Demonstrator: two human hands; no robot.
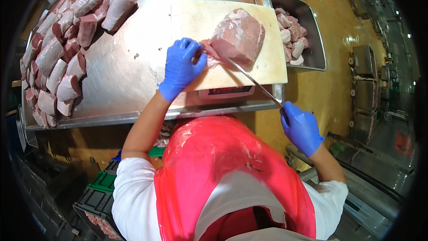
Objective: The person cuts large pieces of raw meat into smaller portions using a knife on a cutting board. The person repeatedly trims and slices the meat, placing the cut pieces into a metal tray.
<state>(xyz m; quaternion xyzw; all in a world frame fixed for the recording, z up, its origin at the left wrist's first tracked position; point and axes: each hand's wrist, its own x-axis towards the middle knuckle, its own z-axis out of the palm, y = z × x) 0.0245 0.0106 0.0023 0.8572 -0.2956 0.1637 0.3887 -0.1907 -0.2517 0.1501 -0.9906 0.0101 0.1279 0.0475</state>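
A large piece of raw meat (pixel 239 35) rests on a pale cutting board (pixel 191 15). My left hand (pixel 182 62), in a blue glove, is closed on a thin flap of meat (pixel 211 53) at the left side of that piece. In my blue-gloved right hand (pixel 301 127), off the front right corner of the board, is the handle of a long knife (pixel 258 85). Its blade slants up to the left, and the tip reaches the lower left of the meat, by the flap.
Many meat chunks (pixel 58 62) are heaped on the left of the steel table (pixel 133 71). A steel tub (pixel 317 49) of meat pieces stands right of the board. A scale (pixel 227 93) sits below the board's near edge. Crates (pixel 100 187) stand at lower left.
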